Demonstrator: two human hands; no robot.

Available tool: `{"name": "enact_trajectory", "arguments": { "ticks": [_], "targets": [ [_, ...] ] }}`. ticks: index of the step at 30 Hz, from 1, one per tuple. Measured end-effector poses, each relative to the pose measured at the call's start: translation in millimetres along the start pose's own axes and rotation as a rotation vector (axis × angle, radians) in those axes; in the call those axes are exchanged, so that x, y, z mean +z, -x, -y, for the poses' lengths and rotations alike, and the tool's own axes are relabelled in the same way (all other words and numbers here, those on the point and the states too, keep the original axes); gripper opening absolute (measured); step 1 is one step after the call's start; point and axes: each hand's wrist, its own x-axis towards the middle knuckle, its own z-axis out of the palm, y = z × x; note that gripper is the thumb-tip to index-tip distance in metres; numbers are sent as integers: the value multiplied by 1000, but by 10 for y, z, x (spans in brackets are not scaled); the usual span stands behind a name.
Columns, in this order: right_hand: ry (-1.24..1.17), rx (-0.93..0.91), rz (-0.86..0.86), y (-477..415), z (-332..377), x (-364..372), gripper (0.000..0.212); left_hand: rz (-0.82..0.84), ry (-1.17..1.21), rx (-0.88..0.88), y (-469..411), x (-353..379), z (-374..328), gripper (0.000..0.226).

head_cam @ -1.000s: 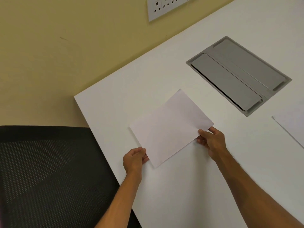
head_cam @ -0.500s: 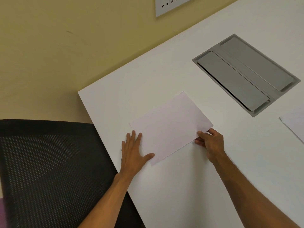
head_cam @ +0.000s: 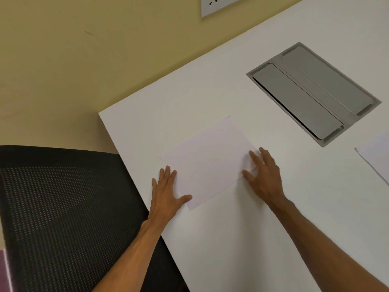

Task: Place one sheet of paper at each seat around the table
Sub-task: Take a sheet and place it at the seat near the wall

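A white sheet of paper [head_cam: 210, 159] lies flat on the white table [head_cam: 242, 239], near the table's left corner, in front of the black mesh chair [head_cam: 63, 218]. My left hand [head_cam: 166, 192] rests flat, fingers spread, at the sheet's near-left edge, its thumb on the paper. Spread flat as well, my right hand [head_cam: 263, 175] presses its fingers on the sheet's right corner. Neither hand grips anything. A second sheet [head_cam: 376, 157] lies at the right edge of the view, partly cut off.
A grey cable-port flap [head_cam: 311, 91] is set into the table top beyond the sheet. A yellow wall runs along the table's far side, with a white socket plate [head_cam: 219, 5] at the top. The chair stands against the table's left edge.
Both hands let go of the sheet and flattened out: the left first, then the right, which moved from pinching the right corner to lying on it. The sheet now lies flat.
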Motion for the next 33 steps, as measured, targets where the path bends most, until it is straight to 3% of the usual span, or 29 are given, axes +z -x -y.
{"name": "enact_trajectory", "arguments": {
  "ticks": [5,21,26,33],
  "targets": [
    [70,-57,105,2,-14,94,67,1,24,-7,34,-9,41,102],
    [87,-36,100,45,5,102,70,24,78,-42,28,-45,19,102],
    [65,-30,51,154,54,15,71,-51,81,-81,115,-118,-104,94],
    [29,5,21,470,94,-262,70,-71,15,80,274,-234,-529,92]
  ]
}}
